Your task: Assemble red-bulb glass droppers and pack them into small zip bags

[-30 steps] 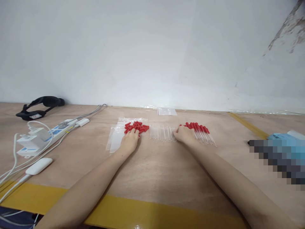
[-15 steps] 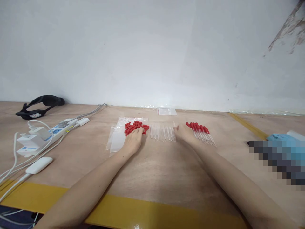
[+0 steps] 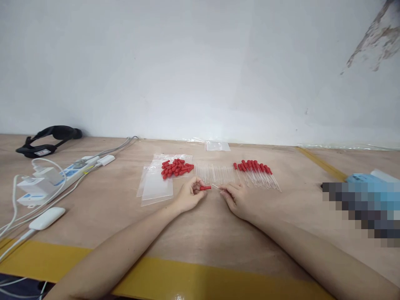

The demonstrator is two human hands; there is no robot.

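Note:
My left hand [image 3: 189, 195] pinches a red rubber dropper bulb [image 3: 205, 188], its open end facing right. Opposite it, my right hand [image 3: 235, 199] grips a thin clear dropper tube [image 3: 215, 186], whose end points at the bulb with a small gap between them. Behind my hands lies a row of loose clear tubes [image 3: 211, 171]. A pile of red bulbs [image 3: 175, 168] rests on clear zip bags [image 3: 158, 189] to the left. On the right, droppers with red bulbs fitted [image 3: 254, 166] lie side by side, tubes slanting toward me.
A white power strip [image 3: 67, 177] with plugs and cables stands at the left, near a white oval device [image 3: 48, 218] and a black head strap [image 3: 50, 141]. Another small bag [image 3: 218, 146] lies by the wall. A blue packet [image 3: 364, 179] and a blurred-out item are at right.
My left hand has come from the bulb pile toward me with one bulb. My right hand has moved nearer and left with a tube, bringing the two ends close together.

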